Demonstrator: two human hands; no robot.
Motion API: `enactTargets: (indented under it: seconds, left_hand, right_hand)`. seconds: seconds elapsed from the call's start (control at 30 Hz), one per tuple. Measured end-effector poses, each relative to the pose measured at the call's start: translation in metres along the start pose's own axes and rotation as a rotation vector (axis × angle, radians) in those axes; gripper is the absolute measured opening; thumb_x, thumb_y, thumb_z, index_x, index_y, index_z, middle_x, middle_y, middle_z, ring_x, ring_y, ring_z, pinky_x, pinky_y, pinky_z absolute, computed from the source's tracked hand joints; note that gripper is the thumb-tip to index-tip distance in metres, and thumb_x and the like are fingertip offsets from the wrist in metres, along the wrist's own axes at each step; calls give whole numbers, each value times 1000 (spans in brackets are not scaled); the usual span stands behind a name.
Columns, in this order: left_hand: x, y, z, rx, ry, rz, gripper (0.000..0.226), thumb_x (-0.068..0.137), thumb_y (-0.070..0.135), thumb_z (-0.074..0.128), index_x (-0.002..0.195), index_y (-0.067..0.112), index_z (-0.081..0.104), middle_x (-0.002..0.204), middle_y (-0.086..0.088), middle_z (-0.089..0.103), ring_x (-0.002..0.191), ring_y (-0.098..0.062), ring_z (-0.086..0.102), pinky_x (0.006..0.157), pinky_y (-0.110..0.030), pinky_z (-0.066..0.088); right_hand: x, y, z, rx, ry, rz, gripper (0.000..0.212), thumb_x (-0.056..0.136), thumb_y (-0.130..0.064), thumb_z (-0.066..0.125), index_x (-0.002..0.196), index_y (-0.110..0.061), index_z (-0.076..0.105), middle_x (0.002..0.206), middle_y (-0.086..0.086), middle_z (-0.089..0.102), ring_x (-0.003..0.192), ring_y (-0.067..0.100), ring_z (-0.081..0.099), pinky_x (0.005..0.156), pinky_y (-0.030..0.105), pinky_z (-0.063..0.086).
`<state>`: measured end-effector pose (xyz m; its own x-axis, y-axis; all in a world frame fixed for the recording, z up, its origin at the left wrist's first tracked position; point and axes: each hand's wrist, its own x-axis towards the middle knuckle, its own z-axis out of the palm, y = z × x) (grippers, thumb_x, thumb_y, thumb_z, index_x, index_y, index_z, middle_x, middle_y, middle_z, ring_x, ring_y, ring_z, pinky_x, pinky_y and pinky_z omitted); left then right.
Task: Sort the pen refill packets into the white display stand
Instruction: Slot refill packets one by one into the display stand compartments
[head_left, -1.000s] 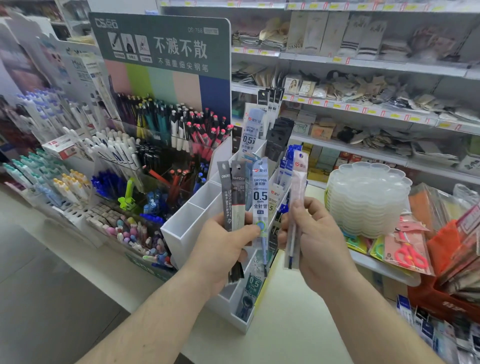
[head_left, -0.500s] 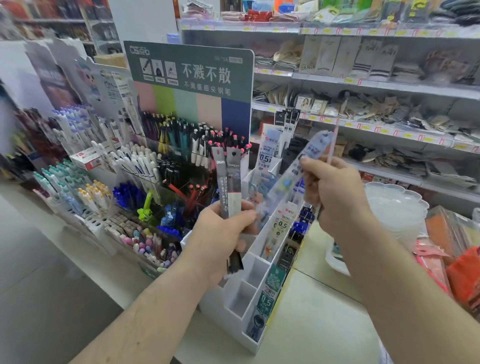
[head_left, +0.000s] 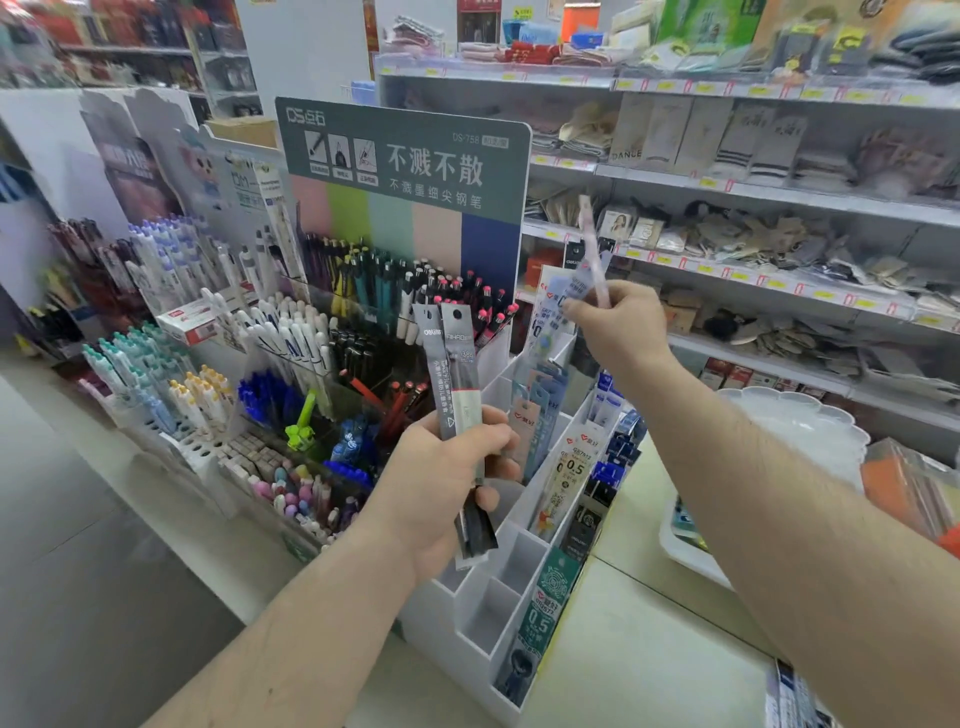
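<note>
Left hand (head_left: 441, 483) grips two grey refill packets (head_left: 454, 384) over the white display stand (head_left: 483, 608); right hand (head_left: 618, 322) pinches a blurred pale packet (head_left: 589, 254) above it.

White stand (head_left: 485, 605) on pale counter (head_left: 644, 670)

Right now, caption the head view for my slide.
Left hand grips two dark refill packets while right hand lifts blurred pale packets above the white display stand.
</note>
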<state>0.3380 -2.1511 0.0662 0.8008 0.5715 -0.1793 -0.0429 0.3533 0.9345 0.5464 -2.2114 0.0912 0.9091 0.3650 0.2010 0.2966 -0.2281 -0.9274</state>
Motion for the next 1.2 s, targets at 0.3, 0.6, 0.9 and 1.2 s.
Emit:
enactTargets:
  seconds: [0.3, 0.6, 0.9, 1.2]
  left_hand:
    - [0, -2, 5, 11, -19, -20, 15, 93, -2, 57, 84, 9, 61, 66, -2, 63, 54, -11, 56, 40, -18, 35]
    - [2, -2, 7, 13, -13, 0, 14, 93, -4, 57, 85, 8, 60, 67, -3, 63, 53, -11, 55, 40, -19, 34]
    - [4, 3, 0, -45, 36, 39, 15, 91, -4, 57, 84, 9, 59, 66, -3, 62, 52, -11, 53, 38, -19, 33]
    - [2, 0, 3, -45, 21, 60, 16, 91, -5, 57, 83, 9, 57, 63, -1, 61, 50, -12, 53, 38, -19, 33]
  right_hand:
    - [-4, 3, 10, -161, -196, 127, 28, 88, -13, 73, 64, -16, 57, 59, -1, 50, 44, 11, 39, 37, 17, 32]
    - [-21, -6, -15, 60, -25, 193, 56, 95, -62, 45, 76, -10, 56, 67, 4, 48, 59, 17, 41, 59, 33, 34]
    - [-105, 14, -29, 471, -35, 217, 18, 98, -21, 59, 84, -13, 67, 65, -7, 60, 61, 6, 54, 65, 25, 44]
    - [-119, 49, -5, 275, 7, -117, 16, 90, -11, 70, 81, -23, 75, 68, -7, 72, 62, 9, 66, 57, 22, 52]
